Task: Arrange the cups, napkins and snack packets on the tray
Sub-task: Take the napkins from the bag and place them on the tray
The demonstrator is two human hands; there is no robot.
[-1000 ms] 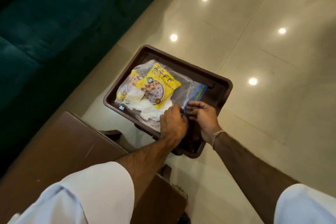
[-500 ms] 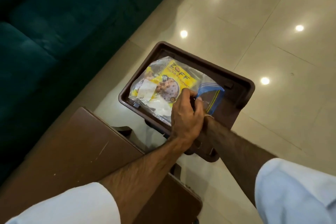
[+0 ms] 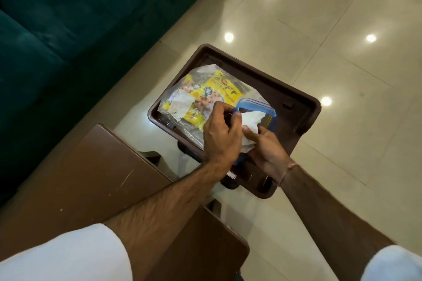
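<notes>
- A glossy cream tiled floor (image 3: 342, 29) fills the right and upper part of the view, with 4 round ceiling-light reflections on it.
- A dark teal sofa (image 3: 57, 41) takes up the upper left.
- A brown wooden table (image 3: 91, 178) with scuffed marks sits at lower left, under the left forearm.
- A dark brown plastic tray (image 3: 303, 107) with a raised rim appears to rest on a glass surface beyond the wooden table.
- A clear zip bag (image 3: 201, 89) with a blue seal strip lies inside the tray, toward its left side, with the mouth at the near right.
- Yellow snack packets (image 3: 226, 91) printed with black lettering lie inside the bag, along with a white slip of paper (image 3: 182, 102).
- A white napkin (image 3: 251, 118) sticks out of the bag's blue-edged mouth, between the 2 hands.
- The left hand (image 3: 221, 137) is over the bag's near edge, fingers curled, thumb and forefinger pinching the blue rim of the opening.
- The right hand (image 3: 267, 148) lies just beside it, fingers pressed together on the napkin's lower part; how firmly it grips cannot be told.
- Both forearms are bare, with white sleeves rolled up near the elbows, and a thin band circles the right wrist.
- No cups can be made out.
</notes>
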